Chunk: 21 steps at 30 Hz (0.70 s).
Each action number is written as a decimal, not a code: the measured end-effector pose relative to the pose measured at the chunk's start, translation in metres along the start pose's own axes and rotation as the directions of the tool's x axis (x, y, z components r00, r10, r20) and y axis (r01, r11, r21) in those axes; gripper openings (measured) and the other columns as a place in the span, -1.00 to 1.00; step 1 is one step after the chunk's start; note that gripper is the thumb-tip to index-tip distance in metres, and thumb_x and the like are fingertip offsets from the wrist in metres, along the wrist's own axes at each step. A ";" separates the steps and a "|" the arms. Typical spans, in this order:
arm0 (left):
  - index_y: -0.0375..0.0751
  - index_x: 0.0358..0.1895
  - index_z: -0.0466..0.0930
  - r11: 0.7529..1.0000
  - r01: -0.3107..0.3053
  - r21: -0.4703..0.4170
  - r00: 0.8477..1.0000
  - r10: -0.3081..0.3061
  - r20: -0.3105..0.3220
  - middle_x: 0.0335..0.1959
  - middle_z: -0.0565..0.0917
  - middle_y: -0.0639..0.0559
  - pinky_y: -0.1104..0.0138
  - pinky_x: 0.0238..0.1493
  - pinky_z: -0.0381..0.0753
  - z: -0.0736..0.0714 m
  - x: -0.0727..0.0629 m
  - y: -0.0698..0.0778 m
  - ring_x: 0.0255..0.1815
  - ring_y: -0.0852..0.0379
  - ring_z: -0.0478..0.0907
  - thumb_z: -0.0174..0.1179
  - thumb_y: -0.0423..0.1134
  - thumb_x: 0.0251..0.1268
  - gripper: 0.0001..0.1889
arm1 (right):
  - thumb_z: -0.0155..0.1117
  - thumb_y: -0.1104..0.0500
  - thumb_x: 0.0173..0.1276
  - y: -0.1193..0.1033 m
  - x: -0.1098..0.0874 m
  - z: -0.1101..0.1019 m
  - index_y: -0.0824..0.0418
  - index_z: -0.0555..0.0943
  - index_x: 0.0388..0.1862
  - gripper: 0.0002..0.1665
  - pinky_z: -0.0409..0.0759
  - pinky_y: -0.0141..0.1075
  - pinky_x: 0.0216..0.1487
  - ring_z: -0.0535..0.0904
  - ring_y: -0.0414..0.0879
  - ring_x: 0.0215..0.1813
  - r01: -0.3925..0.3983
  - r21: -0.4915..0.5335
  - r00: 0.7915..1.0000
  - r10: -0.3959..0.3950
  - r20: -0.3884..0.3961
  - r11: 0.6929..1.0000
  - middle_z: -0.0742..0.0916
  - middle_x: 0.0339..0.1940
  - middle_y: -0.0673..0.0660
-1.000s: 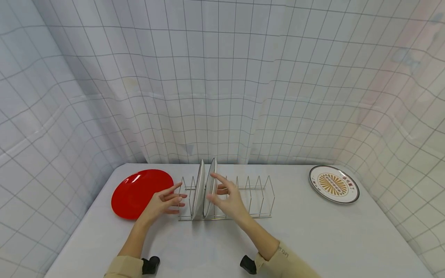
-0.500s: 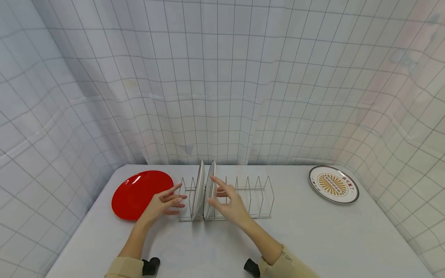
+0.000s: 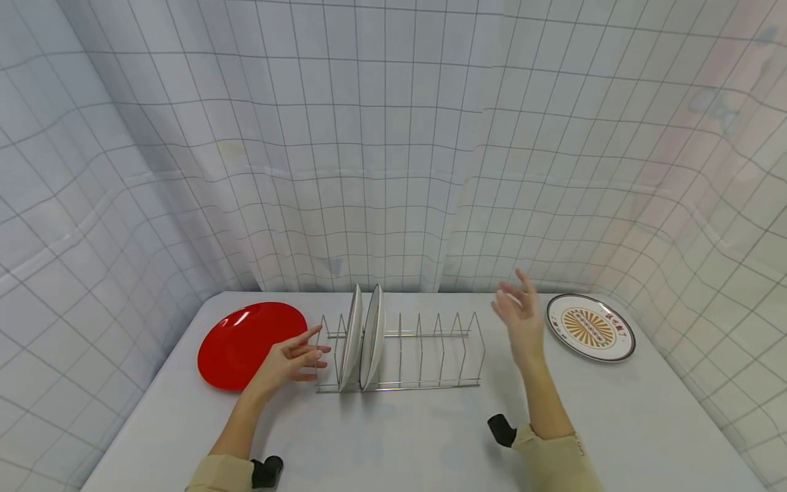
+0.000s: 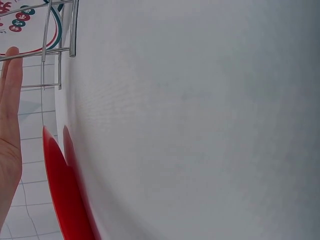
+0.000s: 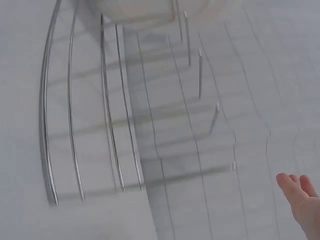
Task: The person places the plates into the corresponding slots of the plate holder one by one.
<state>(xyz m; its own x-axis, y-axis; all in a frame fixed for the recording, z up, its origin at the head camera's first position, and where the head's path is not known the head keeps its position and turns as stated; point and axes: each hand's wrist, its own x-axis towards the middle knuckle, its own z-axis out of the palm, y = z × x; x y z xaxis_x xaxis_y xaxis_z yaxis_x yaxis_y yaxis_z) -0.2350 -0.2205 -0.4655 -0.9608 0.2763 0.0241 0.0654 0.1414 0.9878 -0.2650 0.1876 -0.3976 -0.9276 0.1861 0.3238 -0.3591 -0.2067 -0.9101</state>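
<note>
Two white plates, a left plate (image 3: 351, 342) and a right plate (image 3: 373, 342), stand on edge in the left part of a wire dish rack (image 3: 430, 386). The left hand (image 3: 284, 362), fingers spread, is at the rack's left end beside the left plate and holds nothing. In the left wrist view, its fingertips overlap the rack wires, and the left plate's printed face (image 4: 30, 25) shows behind them. Past the rack's right end, the right hand (image 3: 522, 321) is raised with loosely bent fingers and nothing in it. A patterned white plate (image 3: 590, 326) lies flat just right of that hand.
A red plate (image 3: 246, 342) lies flat on the white table (image 3: 393, 444), behind and left of the left hand. Several rack slots right of the two plates hold nothing. A gridded white curtain (image 3: 393, 171) encloses the back and sides.
The right hand has left the right plate and swung right, past the rack, toward the patterned plate. The right plate stays upright in the rack. The left hand has hardly moved.
</note>
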 end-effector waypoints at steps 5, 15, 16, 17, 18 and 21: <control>-0.17 0.40 0.10 1.000 0.003 -0.013 1.000 -0.003 0.007 0.06 0.53 -0.32 0.07 -0.16 0.61 -0.001 -0.001 0.000 -0.15 0.02 0.64 0.06 -0.23 0.32 -0.40 | 0.20 0.31 0.25 -0.001 0.015 -0.055 0.03 0.24 0.35 -0.30 0.53 -0.42 -0.01 0.50 -0.18 0.00 -0.006 0.076 0.963 0.027 -0.270 0.997 0.45 0.01 0.11; -0.20 0.40 0.07 1.000 -0.009 -0.016 1.000 0.009 0.020 0.00 0.61 -0.12 0.07 -0.16 0.61 -0.002 0.000 -0.002 -0.16 0.06 0.64 0.05 -0.23 0.33 -0.38 | 0.30 0.33 0.14 0.003 0.011 -0.134 0.01 0.29 0.31 -0.24 0.55 -0.60 -0.28 0.53 -0.24 -0.21 -0.010 0.061 0.804 0.044 -0.593 0.998 0.46 -0.07 0.06; -0.19 0.40 0.07 1.000 -0.008 -0.015 1.000 0.008 0.021 0.01 0.61 -0.14 0.07 -0.16 0.61 -0.002 0.000 -0.002 -0.16 0.06 0.64 0.05 -0.22 0.33 -0.38 | 0.31 0.33 0.13 0.006 0.009 -0.140 0.00 0.29 0.31 -0.24 0.54 -0.61 -0.28 0.52 -0.24 -0.20 -0.015 0.069 0.784 0.054 -0.619 0.998 0.46 -0.07 0.05; -0.19 0.40 0.07 1.000 -0.007 -0.015 1.000 0.008 0.021 0.02 0.60 -0.16 0.07 -0.15 0.61 -0.002 0.000 -0.003 -0.15 0.06 0.64 0.05 -0.22 0.33 -0.38 | 0.32 0.33 0.12 0.008 0.008 -0.146 -0.01 0.30 0.31 -0.23 0.53 -0.62 -0.26 0.52 -0.24 -0.18 -0.025 0.075 0.763 0.067 -0.643 0.997 0.45 -0.07 0.03; -0.19 0.40 0.06 1.000 -0.007 -0.013 1.000 0.008 0.022 0.03 0.59 -0.18 0.08 -0.15 0.61 -0.002 0.000 -0.003 -0.15 0.06 0.64 0.05 -0.22 0.33 -0.38 | 0.32 0.32 0.13 0.011 0.006 -0.152 -0.03 0.28 0.31 -0.22 0.52 -0.63 -0.23 0.50 -0.23 -0.12 -0.039 0.078 0.747 0.081 -0.660 0.996 0.44 -0.05 0.01; -0.19 0.40 0.06 1.000 -0.004 -0.014 1.000 0.005 0.021 0.03 0.58 -0.21 0.08 -0.15 0.61 -0.003 0.000 -0.004 -0.15 0.05 0.64 0.05 -0.22 0.33 -0.38 | 0.32 0.26 0.14 0.019 0.001 -0.167 -0.08 0.26 0.32 -0.22 0.47 -0.61 -0.07 0.41 -0.18 0.07 -0.099 0.062 0.692 0.114 -0.713 0.993 0.40 0.06 0.00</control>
<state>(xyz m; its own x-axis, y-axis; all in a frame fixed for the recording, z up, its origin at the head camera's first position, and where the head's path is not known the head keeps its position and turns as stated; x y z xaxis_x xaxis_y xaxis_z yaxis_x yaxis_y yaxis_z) -0.2362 -0.2235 -0.4686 -0.9547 0.2964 0.0254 0.0658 0.1271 0.9897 -0.2559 0.3443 -0.4581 -0.6098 0.7900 -0.0636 -0.2713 -0.2835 -0.9198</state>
